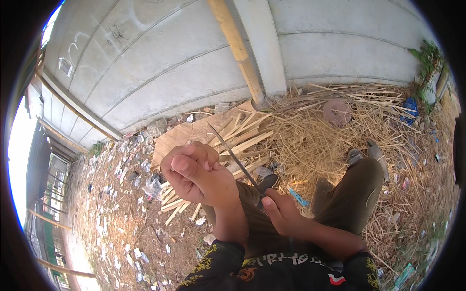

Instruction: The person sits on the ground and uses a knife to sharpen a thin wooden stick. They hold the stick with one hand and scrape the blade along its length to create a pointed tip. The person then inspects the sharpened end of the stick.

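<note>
Knife [233, 157] gripped in right hand [281, 211], left hand [196, 174] fisted beside blade

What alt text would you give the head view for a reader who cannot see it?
A seated person's right hand grips a knife, blade pointing up past the closed left hand. Split bamboo strips and dry shavings lie below a grey wall.

The bare ground [121, 218] carried scattered litter [116, 165] at nine o'clock. A flat sheet of cardboard [184, 133] lay near the centre, with bamboo strips [245, 133] across it, and a heap of dry shavings [315, 140] spread toward two o'clock.
</note>
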The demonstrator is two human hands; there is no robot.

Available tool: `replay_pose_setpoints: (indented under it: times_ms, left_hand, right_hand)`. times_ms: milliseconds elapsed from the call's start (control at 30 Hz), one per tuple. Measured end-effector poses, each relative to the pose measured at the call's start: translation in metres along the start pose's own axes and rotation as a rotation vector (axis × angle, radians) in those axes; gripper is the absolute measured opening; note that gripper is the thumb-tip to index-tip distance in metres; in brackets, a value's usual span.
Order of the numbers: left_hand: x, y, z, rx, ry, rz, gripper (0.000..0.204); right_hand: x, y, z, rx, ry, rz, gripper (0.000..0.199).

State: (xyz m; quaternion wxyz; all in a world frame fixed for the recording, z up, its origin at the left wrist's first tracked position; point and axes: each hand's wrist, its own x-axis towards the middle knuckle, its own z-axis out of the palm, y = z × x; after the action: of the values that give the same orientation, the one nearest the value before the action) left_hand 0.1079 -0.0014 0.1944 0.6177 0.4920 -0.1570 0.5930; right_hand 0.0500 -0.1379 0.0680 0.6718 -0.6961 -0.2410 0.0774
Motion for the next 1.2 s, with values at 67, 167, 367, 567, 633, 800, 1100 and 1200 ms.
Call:
replay_pose_setpoints:
  times_ms: [67,167,367,567,633,800,1100,1200]
  left_hand:
    - [-0.009,0.005,0.003,0.015,0.018,0.026,0.032]
    - [-0.017,0.006,0.002,-0.007,-0.002,0.052,0.032]
    - [-0.012,0.007,0.008,-0.076,0.054,0.024,0.036]
    - [0.0,0.004,-0.002,-0.139,-0.023,-0.024,0.033]
    - [0.002,0.003,-0.008,-0.174,-0.159,-0.05,0.033]
    - [-0.014,0.017,-0.001,-0.235,-0.436,-0.149,0.037]
    - [-0.033,0.027,0.01,-0.212,-0.813,-0.18,0.04]
    - [-0.024,0.022,0.01,-0.067,-0.925,-0.168,0.046]
  right_hand:
    - [0.003,0.002,0.003,0.014,0.022,0.049,0.044]
    - [0.012,0.023,0.007,0.051,0.09,0.173,0.045]
    - [0.006,0.015,0.008,-0.049,0.049,0.062,0.046]
    - [0.011,0.027,0.008,0.059,0.051,0.08,0.046]
    - [0.017,0.032,0.007,0.182,0.099,0.152,0.042]
    - [0.033,0.021,-0.011,0.028,0.328,0.106,0.024]
    - [0.043,0.017,-0.04,0.351,0.324,0.154,0.04]
    - [0.043,0.019,-0.046,0.443,0.317,0.146,0.039]
